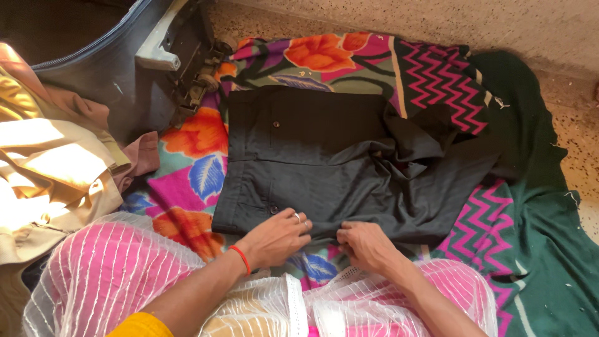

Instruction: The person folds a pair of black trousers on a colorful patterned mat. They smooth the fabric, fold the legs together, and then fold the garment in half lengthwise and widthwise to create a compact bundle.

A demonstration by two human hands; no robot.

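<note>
1. Black cloth fills the middle of my view: a pair of dark trousers (pixel 337 168) lies folded on a bright floral blanket (pixel 193 168) spread on the floor.
2. My left hand (pixel 274 240) rests on the near edge of the trousers, fingers curled and pinching the fabric; it wears a ring on one finger and a red thread on the wrist.
3. My right hand (pixel 365 244) sits just beside it, fingers bent down onto the same near edge, gripping the cloth.
4. I see the two hands near each other but not touching, with a small fold of fabric between them.
5. I note two small buttons on the left part of the trousers, one near the top and one close to my left hand.
6. I see the right part of the trousers bunched and creased, lying over the pink zigzag band of the blanket.
7. I see a dark green cloth (pixel 536 237) lying to the right, partly under the blanket's edge.
8. I make out an open blue suitcase (pixel 106 68) at the upper left, with tan and yellow clothes (pixel 56 162) heaped beside it in sunlight.
9. I see pink fabric with a white sheer striped covering (pixel 112 274) over my knees at the bottom of the view.
10. I see speckled stone floor (pixel 437 19) along the top edge.
</note>
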